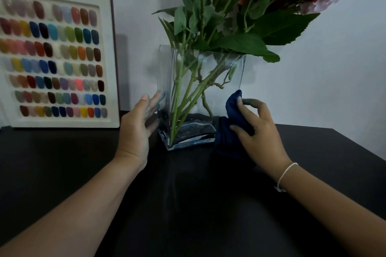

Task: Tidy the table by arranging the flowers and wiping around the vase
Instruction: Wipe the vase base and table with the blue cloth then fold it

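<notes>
While the vase (200,98) is being steadied: the wiping step is judged to be in hand, at the vase's lower right side.
Vase: a clear, square-sided glass one is standing upright on the dark table (62,173), near the wall (334,58) and between the two hands.
Flowers (236,16): purple, red and pale pink blooms are being carried on green stems that cross inside the glass; they are leaning mostly to the right, so the arranging is judged unfinished or in need of checking.
Left hand (137,125): it is being held flat, fingers straight and slightly spread, against the vase's left wall; contact seems to be made, though nothing is being gripped.
Right hand (259,131): thumb and fingers are being curled round the cloth (230,110), which is being clamped between them.
Cloth: dark blue and bunched, it is being pressed to the vase's right wall, with its lower folds trailing down to the table beside the base.
Bracelet (286,175): a thin white one is being worn on the right wrist.
Swatch board (58,58): it is being propped against the wall, to the left of the vase and apart from it.
Next move: the cloth is likely to be drawn round the base, so a firm bracing hand is being called for, lest the top-heavy vase be tipped or slid.
Unseen: the table behind the vase is being hidden.
</notes>
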Demonstrator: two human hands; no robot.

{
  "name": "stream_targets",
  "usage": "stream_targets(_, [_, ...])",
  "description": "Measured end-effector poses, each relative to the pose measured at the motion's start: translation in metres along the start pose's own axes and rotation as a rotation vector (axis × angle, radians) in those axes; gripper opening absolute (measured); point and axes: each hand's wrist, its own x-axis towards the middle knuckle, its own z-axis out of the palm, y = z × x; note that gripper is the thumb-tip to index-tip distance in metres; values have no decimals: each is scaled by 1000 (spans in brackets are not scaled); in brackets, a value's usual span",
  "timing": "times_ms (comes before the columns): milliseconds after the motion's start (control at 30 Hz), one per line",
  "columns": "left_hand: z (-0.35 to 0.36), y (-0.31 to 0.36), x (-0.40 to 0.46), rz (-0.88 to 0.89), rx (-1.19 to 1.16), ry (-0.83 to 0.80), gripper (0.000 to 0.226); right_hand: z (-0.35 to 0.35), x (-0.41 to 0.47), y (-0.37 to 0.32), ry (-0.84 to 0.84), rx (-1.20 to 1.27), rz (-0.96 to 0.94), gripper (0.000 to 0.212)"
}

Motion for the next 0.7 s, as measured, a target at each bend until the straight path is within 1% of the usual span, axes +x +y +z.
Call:
stream_targets(100, [1, 0, 0, -4, 1, 0, 36, -7, -6, 3, -149, -60, 12, 52])
stream_targets(200, [2, 0, 0, -5, 11, 4, 35, -21, -5, 7, -265, -92, -51, 49])
stream_targets(333, [1, 0, 0, -4, 21, -3, 35, -34, 1, 8, -293, -182, -230, 52])
stream_targets(467, [1, 0, 1, -6, 20, -5, 35, -23, 6, -3, -328, -221, -441, 37])
stream_targets(567, [1, 0, 0, 0, 25, -4, 34, -8, 6, -15, -355, -264, -573, 32])
stream_targets(633, [1, 0, 0, 5, 28, -3, 34, 0, 6, -21, -362, -285, -632, 31])
stream_targets(700, [0, 0, 1, 3, 34, -4, 33, 4, 6, -25, -366, -289, -641, 32])
